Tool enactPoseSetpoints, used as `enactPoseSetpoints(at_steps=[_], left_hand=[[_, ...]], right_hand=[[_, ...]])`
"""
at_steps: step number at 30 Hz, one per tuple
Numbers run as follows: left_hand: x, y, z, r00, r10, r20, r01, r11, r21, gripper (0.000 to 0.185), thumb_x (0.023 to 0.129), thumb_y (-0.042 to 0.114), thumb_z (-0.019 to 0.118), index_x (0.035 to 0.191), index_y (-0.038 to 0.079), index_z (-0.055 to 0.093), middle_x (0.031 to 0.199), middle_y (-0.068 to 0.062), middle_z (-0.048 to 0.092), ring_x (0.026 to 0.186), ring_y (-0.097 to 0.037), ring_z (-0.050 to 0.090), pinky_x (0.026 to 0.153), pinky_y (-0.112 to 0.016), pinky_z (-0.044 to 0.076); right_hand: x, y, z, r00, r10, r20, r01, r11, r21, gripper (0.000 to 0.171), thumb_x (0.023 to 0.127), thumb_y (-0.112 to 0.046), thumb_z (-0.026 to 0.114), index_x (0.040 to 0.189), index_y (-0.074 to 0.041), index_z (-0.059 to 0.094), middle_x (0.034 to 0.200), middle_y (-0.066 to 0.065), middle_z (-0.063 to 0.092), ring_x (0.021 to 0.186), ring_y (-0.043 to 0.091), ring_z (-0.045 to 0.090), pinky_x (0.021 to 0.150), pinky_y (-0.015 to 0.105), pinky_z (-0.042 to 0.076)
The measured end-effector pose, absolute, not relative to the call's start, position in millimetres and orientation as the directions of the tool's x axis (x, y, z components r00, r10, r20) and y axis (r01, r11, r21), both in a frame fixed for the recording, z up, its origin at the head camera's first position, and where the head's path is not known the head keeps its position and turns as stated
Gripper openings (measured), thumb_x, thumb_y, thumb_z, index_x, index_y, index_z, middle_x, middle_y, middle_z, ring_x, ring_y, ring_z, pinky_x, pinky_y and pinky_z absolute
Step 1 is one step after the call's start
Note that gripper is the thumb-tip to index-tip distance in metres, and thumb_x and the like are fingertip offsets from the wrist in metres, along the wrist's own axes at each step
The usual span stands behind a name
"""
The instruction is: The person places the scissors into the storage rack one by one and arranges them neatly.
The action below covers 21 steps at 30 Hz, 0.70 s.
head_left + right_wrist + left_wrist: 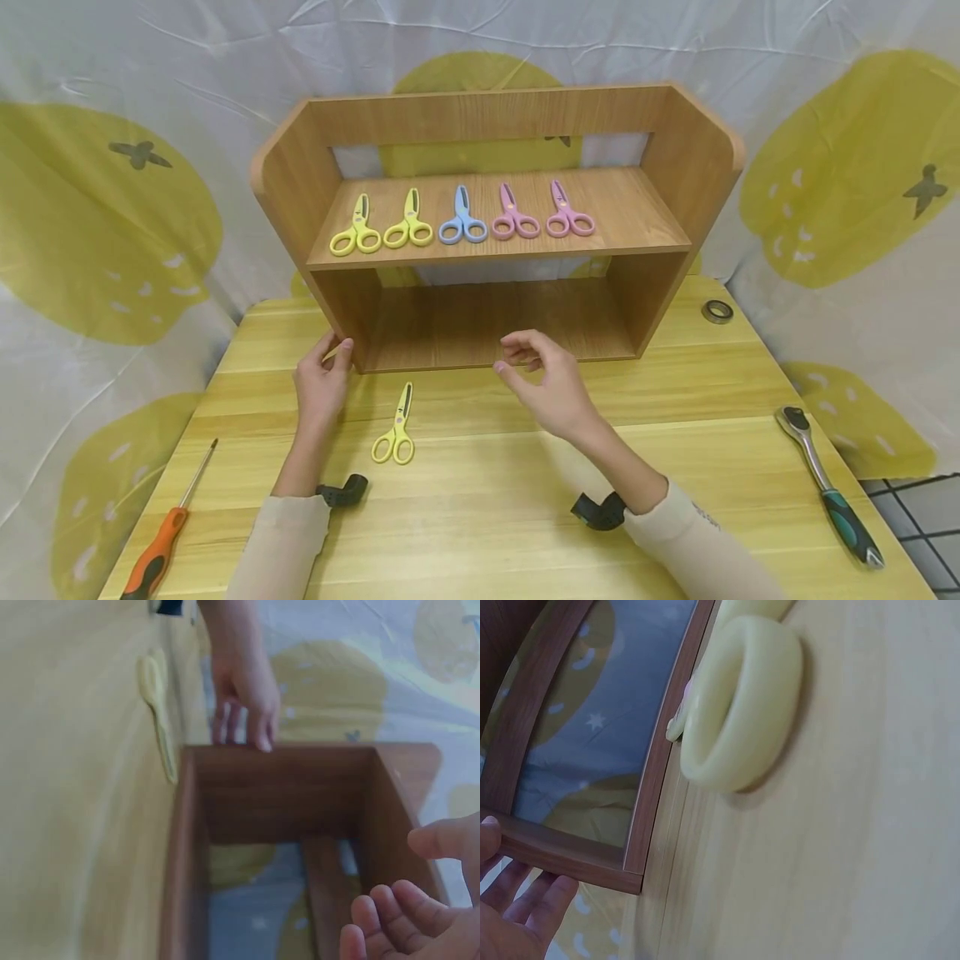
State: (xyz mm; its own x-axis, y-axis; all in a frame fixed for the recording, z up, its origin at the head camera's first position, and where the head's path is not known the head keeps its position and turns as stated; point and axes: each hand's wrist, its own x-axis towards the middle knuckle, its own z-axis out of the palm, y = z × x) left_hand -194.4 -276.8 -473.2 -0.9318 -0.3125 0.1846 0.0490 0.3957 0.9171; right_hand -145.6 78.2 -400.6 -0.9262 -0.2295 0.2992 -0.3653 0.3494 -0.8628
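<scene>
My left hand (pixel 322 382) is at the lower left side of a wooden shelf (pixel 495 250). In the left wrist view, its fingers (pixel 551 900) touch the outer face of the side panel, with the thumb by the front edge. My right hand (pixel 551 387) hovers before the lower compartment, fingers loosely bent, holding nothing. Yellow scissors (pixel 400 427) lie on the table between the hands, blades toward the shelf. Along the upper board, a row holds two yellow scissors (pixel 360 223) (pixel 411 218), blue scissors (pixel 462 215) and two pink scissors (pixel 512 212) (pixel 566 210).
An orange-handled screwdriver (pixel 159 542) lies at the table's left edge. On the right are a ratchet wrench (pixel 825 487) with a green and black handle and a roll of dark tape (pixel 717 312). A fruit-patterned cloth (pixel 480 42) hangs behind the shelf.
</scene>
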Motion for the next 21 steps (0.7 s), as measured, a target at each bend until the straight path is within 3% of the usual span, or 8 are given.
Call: enactPoseSetpoints(at_steps=[6,11,15,21], left_hand=[[-193.3,-275.9,-472.3,-0.936,-0.309,0.168,0.035,0.393,0.919,0.051,0.105,0.043,0.056,0.151,0.023,0.054,0.148,-0.009,0.06,0.124,-0.031,0.067,0.092,-0.019,0.059],[-192.8,-276.2,-471.7,-0.934,-0.307,0.18,0.048,0.394,0.918,0.05,0.105,0.041,0.057,0.151,0.022,0.055,0.147,-0.011,0.06,0.124,-0.034,0.067,0.09,-0.018,0.059],[-192.7,-275.6,-470.8,-0.934,-0.307,0.184,0.054,0.387,0.921,0.049,0.105,0.04,0.058,0.15,0.021,0.056,0.147,-0.011,0.061,0.123,-0.034,0.067,0.09,-0.019,0.059],[-193.0,-274.1,-469.2,-0.934,-0.313,0.171,0.048,0.365,0.93,0.046,0.105,0.034,0.059,0.149,0.021,0.057,0.146,-0.01,0.062,0.122,-0.033,0.068,0.089,-0.015,0.058]], right_hand=[[-141.5,49.9,-428.7,-0.923,-0.327,0.205,-0.32,0.351,-0.88,0.04,0.096,-0.028,0.074,0.131,-0.012,0.063,0.126,-0.002,0.065,0.114,0.02,0.06,0.096,0.05,0.054],[-139.2,29.4,-448.2,-0.907,-0.394,0.145,-0.291,0.338,-0.895,0.046,0.096,-0.029,0.075,0.135,-0.008,0.061,0.131,0.008,0.065,0.114,0.024,0.061,0.096,0.054,0.054],[-136.4,16.7,-459.7,-0.891,-0.439,0.117,-0.281,0.33,-0.901,0.053,0.094,-0.03,0.076,0.138,-0.004,0.059,0.135,0.014,0.063,0.116,0.028,0.061,0.097,0.052,0.055],[-133.8,4.8,-471.5,-0.875,-0.476,0.082,-0.266,0.332,-0.905,0.059,0.094,-0.037,0.076,0.141,-0.006,0.057,0.139,0.011,0.06,0.12,0.029,0.06,0.1,0.045,0.054]])
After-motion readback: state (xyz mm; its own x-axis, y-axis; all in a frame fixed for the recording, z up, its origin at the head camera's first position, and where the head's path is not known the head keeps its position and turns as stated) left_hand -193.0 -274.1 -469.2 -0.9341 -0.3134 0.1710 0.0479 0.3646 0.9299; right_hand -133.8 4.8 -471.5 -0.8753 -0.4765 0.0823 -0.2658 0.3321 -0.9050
